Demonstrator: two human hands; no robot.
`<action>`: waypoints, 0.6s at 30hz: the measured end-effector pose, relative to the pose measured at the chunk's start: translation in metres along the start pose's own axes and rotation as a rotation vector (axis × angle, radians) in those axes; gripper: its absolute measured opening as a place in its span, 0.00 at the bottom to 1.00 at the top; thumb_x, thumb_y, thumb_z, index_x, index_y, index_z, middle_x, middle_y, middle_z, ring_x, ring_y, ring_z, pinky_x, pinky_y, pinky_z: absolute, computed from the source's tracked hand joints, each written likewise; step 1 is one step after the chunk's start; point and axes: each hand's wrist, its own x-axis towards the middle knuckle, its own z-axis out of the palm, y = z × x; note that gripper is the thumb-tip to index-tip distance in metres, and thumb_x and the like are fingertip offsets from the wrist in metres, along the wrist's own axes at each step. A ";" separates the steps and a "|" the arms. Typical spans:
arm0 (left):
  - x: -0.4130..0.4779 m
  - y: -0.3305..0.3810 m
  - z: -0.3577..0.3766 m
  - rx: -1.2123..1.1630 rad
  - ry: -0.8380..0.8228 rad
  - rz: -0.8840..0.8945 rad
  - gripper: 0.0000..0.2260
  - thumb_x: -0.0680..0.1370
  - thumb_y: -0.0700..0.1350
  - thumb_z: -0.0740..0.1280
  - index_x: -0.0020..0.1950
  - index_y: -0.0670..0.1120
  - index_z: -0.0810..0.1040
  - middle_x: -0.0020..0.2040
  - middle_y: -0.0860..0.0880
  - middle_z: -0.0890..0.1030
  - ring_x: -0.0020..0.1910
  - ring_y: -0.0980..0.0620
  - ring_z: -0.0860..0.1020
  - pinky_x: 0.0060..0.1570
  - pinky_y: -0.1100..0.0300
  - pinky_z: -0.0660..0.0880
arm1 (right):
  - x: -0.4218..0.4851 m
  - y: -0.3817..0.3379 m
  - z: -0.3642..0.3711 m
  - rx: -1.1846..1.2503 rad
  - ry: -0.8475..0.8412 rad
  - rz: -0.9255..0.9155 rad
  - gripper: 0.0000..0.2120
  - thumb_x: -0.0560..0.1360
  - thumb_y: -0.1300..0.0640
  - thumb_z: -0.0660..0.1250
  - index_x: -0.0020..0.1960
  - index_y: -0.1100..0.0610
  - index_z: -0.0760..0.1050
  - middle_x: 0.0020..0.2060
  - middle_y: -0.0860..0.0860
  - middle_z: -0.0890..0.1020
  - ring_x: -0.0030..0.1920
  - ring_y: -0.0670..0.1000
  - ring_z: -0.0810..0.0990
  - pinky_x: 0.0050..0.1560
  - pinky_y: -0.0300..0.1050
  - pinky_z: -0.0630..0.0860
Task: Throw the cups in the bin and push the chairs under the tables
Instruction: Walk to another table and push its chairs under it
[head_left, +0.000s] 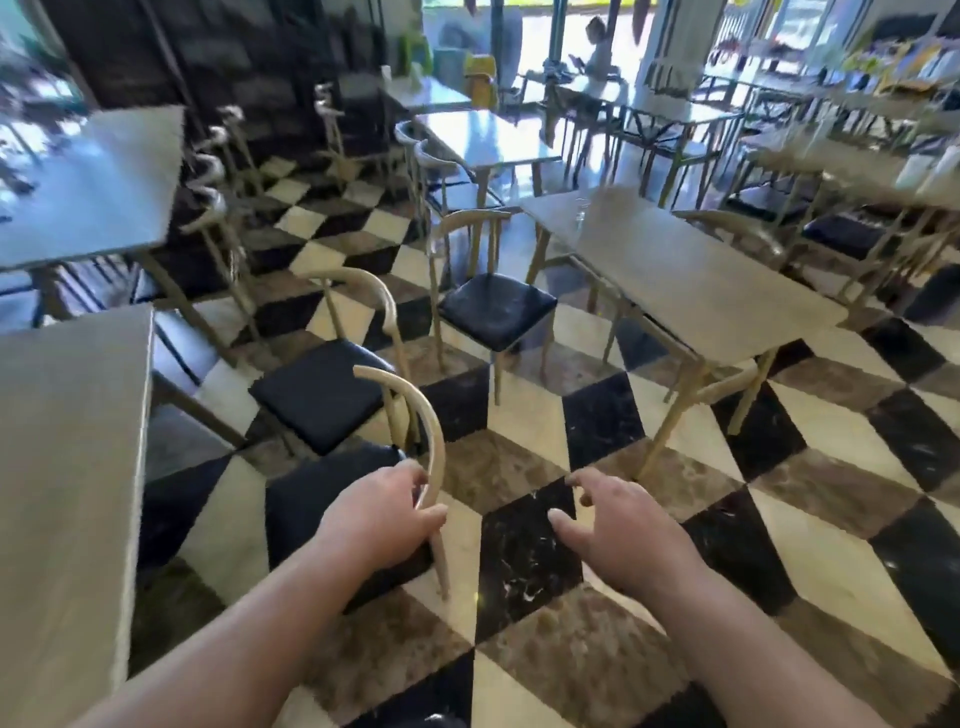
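My left hand grips the curved wooden backrest of the nearest chair, whose black seat faces the grey table at the left. My right hand hovers over the floor to the right of that chair, fingers spread and holding nothing. A second chair with a black seat stands just beyond, away from the table. A third chair stands beside the middle table, on which a clear cup sits at the far end.
The floor is a black, white and brown checkered tile. More tables and chairs fill the left, back and right of the room. A person sits at a far table near the windows.
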 end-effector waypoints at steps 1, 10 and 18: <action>0.011 0.003 -0.002 -0.025 0.018 -0.027 0.23 0.81 0.61 0.71 0.73 0.53 0.76 0.65 0.54 0.82 0.59 0.56 0.80 0.55 0.59 0.77 | 0.018 -0.004 -0.005 -0.016 -0.017 -0.039 0.26 0.81 0.34 0.64 0.74 0.46 0.73 0.67 0.44 0.81 0.67 0.47 0.77 0.62 0.45 0.78; 0.178 -0.010 -0.023 -0.238 0.148 -0.214 0.20 0.81 0.62 0.71 0.68 0.53 0.78 0.60 0.55 0.83 0.54 0.55 0.80 0.51 0.56 0.79 | 0.210 -0.032 -0.033 -0.192 -0.196 -0.243 0.25 0.81 0.32 0.64 0.73 0.43 0.74 0.63 0.42 0.79 0.64 0.45 0.75 0.63 0.43 0.77; 0.338 -0.022 -0.065 -0.364 0.201 -0.357 0.24 0.80 0.63 0.71 0.73 0.55 0.75 0.65 0.51 0.84 0.60 0.50 0.83 0.56 0.49 0.82 | 0.420 -0.074 -0.119 -0.341 -0.154 -0.337 0.29 0.80 0.32 0.66 0.76 0.45 0.71 0.68 0.45 0.79 0.68 0.49 0.77 0.64 0.47 0.78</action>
